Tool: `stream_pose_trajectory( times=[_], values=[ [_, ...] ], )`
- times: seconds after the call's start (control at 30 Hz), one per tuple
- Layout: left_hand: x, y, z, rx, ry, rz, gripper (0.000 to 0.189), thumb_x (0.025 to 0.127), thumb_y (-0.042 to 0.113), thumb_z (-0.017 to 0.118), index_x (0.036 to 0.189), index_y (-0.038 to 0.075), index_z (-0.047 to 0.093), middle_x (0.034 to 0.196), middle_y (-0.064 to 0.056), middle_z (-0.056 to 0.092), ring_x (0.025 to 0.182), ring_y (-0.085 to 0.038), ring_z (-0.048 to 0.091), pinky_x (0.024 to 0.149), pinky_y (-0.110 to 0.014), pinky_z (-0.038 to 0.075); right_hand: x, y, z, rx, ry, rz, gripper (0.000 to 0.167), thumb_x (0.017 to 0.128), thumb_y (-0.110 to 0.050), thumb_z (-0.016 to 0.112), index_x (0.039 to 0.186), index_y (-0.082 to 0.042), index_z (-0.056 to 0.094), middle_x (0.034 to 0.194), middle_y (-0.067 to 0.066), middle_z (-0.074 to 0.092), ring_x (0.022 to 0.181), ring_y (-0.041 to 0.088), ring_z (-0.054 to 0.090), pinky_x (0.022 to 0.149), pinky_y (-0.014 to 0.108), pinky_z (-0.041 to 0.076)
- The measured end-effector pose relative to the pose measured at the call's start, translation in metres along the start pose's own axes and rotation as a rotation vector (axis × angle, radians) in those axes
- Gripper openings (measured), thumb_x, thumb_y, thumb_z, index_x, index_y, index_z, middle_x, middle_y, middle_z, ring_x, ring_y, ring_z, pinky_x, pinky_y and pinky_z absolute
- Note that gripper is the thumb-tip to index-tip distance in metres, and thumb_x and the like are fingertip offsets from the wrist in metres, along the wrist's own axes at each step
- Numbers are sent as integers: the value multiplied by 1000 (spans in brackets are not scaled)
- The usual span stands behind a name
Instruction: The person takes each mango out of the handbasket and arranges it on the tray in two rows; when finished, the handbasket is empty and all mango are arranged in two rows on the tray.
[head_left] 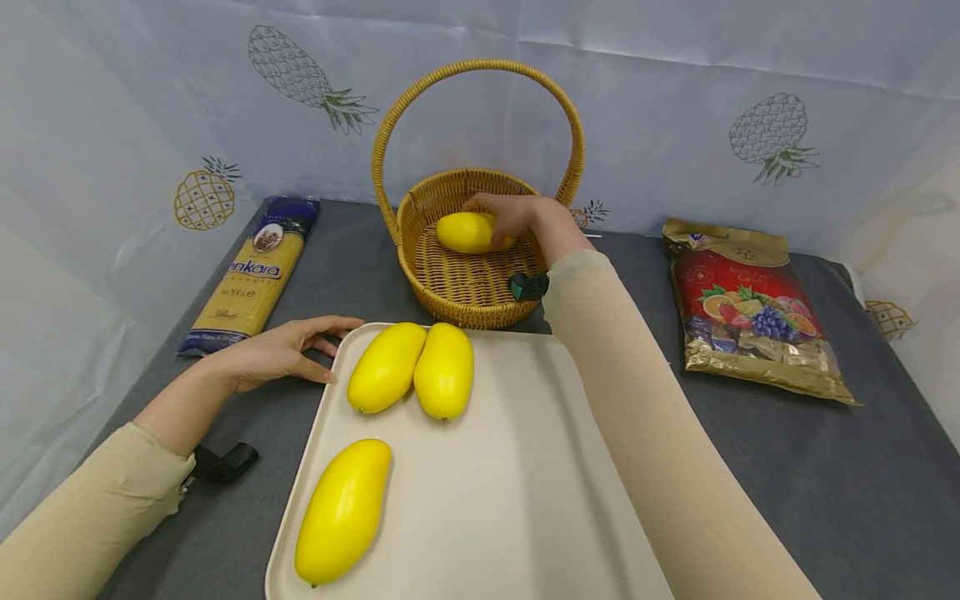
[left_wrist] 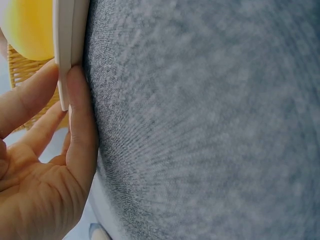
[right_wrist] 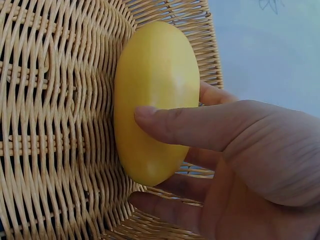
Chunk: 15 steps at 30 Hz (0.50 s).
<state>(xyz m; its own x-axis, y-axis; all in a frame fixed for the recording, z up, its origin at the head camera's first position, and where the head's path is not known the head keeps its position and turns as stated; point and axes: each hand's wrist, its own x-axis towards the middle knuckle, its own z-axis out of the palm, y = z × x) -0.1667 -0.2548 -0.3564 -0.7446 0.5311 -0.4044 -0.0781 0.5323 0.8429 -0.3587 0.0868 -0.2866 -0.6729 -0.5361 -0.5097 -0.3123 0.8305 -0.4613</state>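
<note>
My right hand (head_left: pixel 517 218) reaches into a round wicker basket (head_left: pixel 427 287) and grips a yellow mango (right_wrist: pixel 150 100). In the right wrist view, the thumb lies across the mango's side and the other fingers are partly hidden behind it. The mango is against the basket's woven inside. My left hand (head_left: pixel 273 354) is at the far left corner of a cream tray (head_left: pixel 480 500), and in the left wrist view its thumb and a finger pinch the tray's rim (left_wrist: pixel 70 45). On the tray lie two mangoes side by side (head_left: pixel 387 367) (head_left: pixel 444 371) and a third mango (head_left: pixel 343 510) nearer me.
A spaghetti pack (head_left: pixel 255 275) lies at the left, beyond my left hand. To the right lies a red and gold candy bag (head_left: pixel 753 304). The basket's tall arched handle (head_left: pixel 480 65) rises above it. Behind the grey table (head_left: pixel 750 467) hangs a pineapple-print cloth (head_left: pixel 637 125).
</note>
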Motion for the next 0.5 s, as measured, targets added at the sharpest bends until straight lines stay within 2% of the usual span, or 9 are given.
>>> stream_pose_trajectory(
  times=[0.23,0.33,0.5],
  values=[
    [0,0,0,-1,0,-3,83,86,15,75,156,13,29,156,-19,31,123,-30,46,88,-26,53,-2,-2,-1,20,26,22,72,96,-13,62,156,-26,24,165,6,17,142,27,28,118,45,29],
    [0,0,0,1,1,-7,83,86,15,75,156,14,29,157,-19,31,124,-31,46,88,-27,53,-5,-4,-2,114,46,22,70,96,-13,62,155,-26,26,162,6,22,136,27,33,113,46,37],
    [0,1,0,2,-1,-11,83,86,15,75,156,13,29,156,-19,31,124,-31,46,88,-27,53,-12,-4,-7,279,63,-44,67,96,-13,62,153,-24,28,155,7,27,123,26,40,103,49,45]
  ],
)
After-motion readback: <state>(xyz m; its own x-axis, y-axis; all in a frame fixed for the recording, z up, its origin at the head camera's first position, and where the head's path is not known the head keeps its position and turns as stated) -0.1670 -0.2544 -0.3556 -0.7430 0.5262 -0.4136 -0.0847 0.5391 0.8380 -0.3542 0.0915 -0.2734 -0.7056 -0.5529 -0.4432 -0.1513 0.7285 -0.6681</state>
